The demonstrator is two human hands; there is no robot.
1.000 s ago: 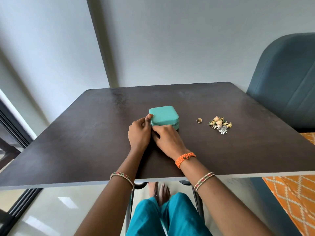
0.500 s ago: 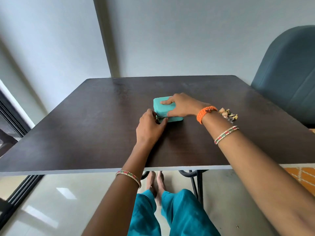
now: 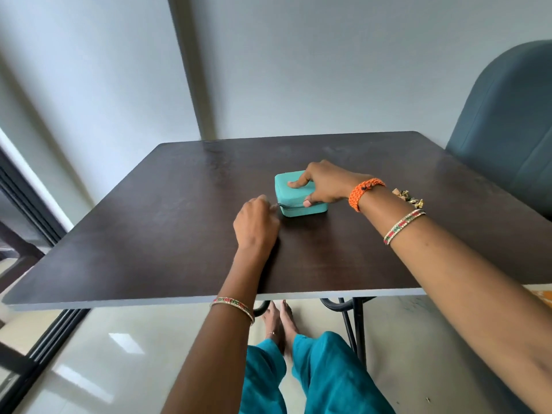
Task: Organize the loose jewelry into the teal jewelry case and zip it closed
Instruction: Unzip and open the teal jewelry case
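Note:
The teal jewelry case [image 3: 289, 194] sits in the middle of the dark table [image 3: 179, 234], lid down. My right hand [image 3: 325, 183] lies over its right side, thumb on the front and a finger on the lid, gripping it. My left hand [image 3: 257, 222] is at the case's front left corner, fingers pinched on the zip pull [image 3: 279, 205]. A small heap of loose jewelry [image 3: 407, 196] lies on the table to the right, partly hidden behind my right wrist.
A blue-grey chair [image 3: 507, 121] stands at the table's right side. A dark window frame [image 3: 27, 186] runs along the left. My legs and bare feet [image 3: 280, 321] show below the table's near edge, beside its black metal legs.
My right hand moved from the case's front onto its top and right side. My left hand took the zip pull and drew it leftward to the corner. The view shifted closer.

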